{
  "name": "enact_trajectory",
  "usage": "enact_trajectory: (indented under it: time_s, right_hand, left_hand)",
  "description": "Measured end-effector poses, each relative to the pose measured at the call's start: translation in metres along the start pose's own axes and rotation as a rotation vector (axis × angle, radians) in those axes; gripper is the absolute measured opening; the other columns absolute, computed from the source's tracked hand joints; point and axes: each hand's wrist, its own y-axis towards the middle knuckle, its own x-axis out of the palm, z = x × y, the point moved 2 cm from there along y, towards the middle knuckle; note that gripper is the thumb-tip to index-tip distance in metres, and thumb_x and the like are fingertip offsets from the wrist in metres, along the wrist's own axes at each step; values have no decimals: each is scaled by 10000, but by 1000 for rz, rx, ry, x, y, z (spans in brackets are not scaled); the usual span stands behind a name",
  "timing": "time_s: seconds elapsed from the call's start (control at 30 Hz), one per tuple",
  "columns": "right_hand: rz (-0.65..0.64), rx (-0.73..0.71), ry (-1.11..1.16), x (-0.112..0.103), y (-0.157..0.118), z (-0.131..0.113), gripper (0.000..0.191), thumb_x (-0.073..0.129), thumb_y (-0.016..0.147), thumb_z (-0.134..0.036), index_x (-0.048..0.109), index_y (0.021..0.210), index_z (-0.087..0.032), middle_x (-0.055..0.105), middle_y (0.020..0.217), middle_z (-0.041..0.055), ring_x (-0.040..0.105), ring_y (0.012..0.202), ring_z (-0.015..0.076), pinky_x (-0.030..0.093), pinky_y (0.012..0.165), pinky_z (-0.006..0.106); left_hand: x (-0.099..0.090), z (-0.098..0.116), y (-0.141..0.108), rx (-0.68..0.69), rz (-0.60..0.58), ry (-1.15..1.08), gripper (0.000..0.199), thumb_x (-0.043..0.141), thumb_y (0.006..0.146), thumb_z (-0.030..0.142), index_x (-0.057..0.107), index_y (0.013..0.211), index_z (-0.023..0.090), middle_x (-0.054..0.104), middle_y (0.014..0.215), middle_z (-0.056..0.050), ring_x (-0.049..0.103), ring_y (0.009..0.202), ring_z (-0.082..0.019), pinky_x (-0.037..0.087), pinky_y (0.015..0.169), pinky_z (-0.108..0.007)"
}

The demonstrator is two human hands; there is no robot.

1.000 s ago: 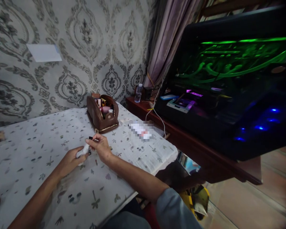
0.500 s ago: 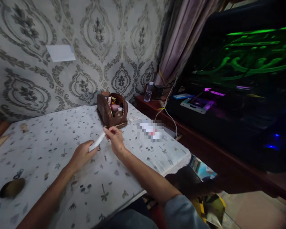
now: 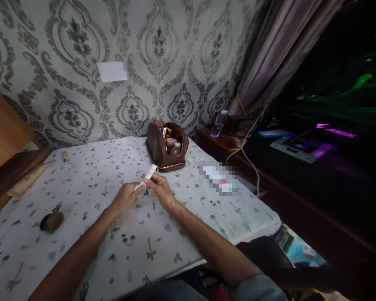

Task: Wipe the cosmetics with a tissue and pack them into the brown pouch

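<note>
A slim white tube (image 3: 151, 170) slants up and to the right between my hands, above the table. My left hand (image 3: 124, 198) is closed on its lower end, with the thumb along it. My right hand (image 3: 161, 190) is closed around the middle, its fingertips pressed to the tube. A dark bit shows at the upper end; whether it belongs to the tube, I cannot tell. Just beyond stands an open brown cosmetic bag (image 3: 172, 160), filled with small bottles and other items, among them something pink and a white cap.
A white patterned cloth (image 3: 106, 242) covers the table. A dark round object (image 3: 52, 222) lies at left, a blurred-out item (image 3: 221, 177) at right. On the red-brown desk (image 3: 207, 136) stand a clear bottle (image 3: 218, 124) and cables. A wooden board (image 3: 6, 125) rises at far left.
My right hand has moved from the tube's upper end down to its middle, closer to my left hand. The upper end is now exposed. My view has turned left.
</note>
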Motion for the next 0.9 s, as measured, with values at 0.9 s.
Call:
enact_trajectory:
  time_s: [0.9]
  right_hand:
    - [-143,-93,-369,-4,-3,4,289,684,760,-458,681,843,-181,540,611,-31,457,561,111,351,551,228]
  left_hand:
    - [-28,-8,7,-300,432,-716,332,669,695,492,518,643,201,435,447,79,402,343,-82,312,356,-205]
